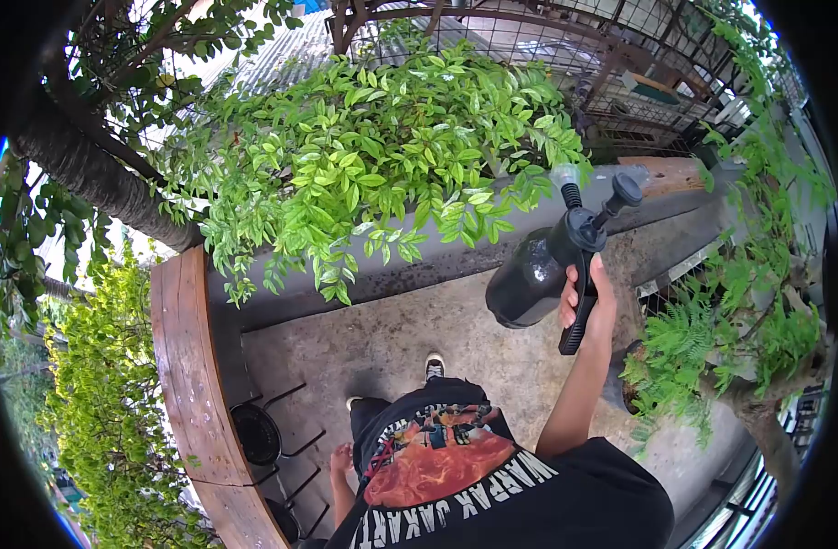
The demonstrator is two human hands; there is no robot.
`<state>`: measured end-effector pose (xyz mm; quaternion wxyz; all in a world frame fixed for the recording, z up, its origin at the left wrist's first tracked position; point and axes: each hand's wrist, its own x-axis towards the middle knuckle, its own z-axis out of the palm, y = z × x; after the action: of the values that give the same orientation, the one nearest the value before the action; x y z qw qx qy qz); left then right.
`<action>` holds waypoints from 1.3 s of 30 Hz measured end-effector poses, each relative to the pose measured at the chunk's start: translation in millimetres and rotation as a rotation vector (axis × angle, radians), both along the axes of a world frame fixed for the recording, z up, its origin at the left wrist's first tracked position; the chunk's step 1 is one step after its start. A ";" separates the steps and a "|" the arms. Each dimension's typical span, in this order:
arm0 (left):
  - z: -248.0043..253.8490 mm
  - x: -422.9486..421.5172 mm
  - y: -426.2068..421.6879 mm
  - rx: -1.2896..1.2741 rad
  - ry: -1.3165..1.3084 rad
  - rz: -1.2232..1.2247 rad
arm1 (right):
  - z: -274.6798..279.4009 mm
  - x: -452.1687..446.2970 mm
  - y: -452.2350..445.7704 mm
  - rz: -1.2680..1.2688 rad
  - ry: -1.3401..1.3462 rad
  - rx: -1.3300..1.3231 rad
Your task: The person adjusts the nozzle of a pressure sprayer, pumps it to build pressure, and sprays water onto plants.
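Note:
My right hand (595,302) is closed around the handle of a black pump pressure sprayer (529,279), held up and tilted at the right of the head view. Its nozzle points toward a bush with bright green leaves (373,174), and a whitish blur at the tip looks like mist. The pump knob (627,189) sticks out to the right of the nozzle. My thumb lies near the top of the handle. Low beside my body hangs my left hand (342,457), with its fingers loosely bent and nothing visible in them.
A grey planter wall (382,252) runs below the bush. On the left stands a wooden ledge (186,357) with black stools (256,435) beside it. A feathery-leaved plant (684,352) grows at my right. Wire mesh (620,55) stands behind. Concrete floor (327,348) lies underfoot.

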<state>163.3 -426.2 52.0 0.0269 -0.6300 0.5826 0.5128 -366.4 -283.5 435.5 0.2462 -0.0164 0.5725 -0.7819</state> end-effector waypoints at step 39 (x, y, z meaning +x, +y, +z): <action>188.3 -25.7 -15.1 -0.201 0.328 0.499 | -58.8 153.9 -154.3 0.988 0.089 0.162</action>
<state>137.6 -441.3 240.3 -0.2564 -0.6619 0.4545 0.5382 -212.4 -437.8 376.7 0.5626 -0.2998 0.5651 -0.5237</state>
